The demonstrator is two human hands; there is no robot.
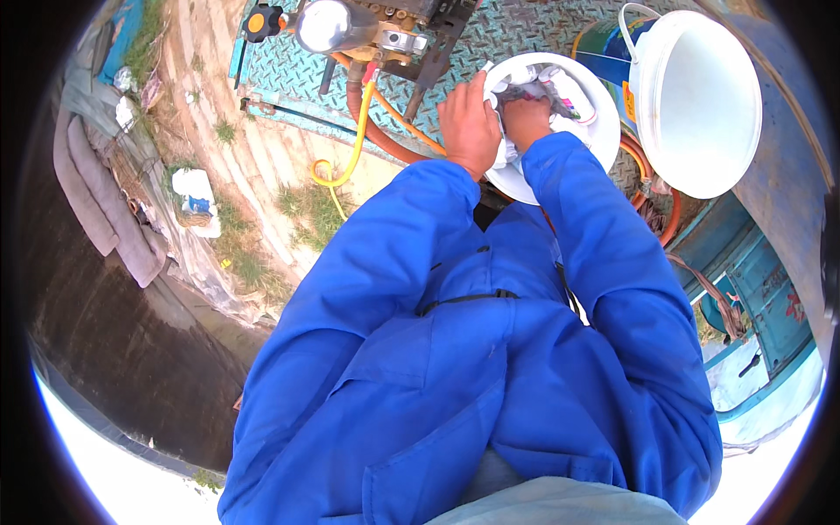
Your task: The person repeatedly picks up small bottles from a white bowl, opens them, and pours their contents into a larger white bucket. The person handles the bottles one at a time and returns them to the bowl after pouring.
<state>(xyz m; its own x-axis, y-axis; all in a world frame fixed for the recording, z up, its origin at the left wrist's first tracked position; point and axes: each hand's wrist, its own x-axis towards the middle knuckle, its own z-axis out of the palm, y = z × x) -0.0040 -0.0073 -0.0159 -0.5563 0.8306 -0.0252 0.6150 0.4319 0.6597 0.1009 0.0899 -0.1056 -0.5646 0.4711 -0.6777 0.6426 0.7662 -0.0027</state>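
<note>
Two hands [468,122] [528,118], two white buckets [604,131] [700,105].

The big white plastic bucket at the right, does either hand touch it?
No, the big white plastic bucket lies apart from both hands; the left hand and right hand are at the smaller round white container.

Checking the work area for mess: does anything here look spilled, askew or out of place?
Nothing looks spilled. The big white bucket lies tipped on its side on the metal deck, and white litter sits on the ground. Both hands are in the small white tub.
</note>
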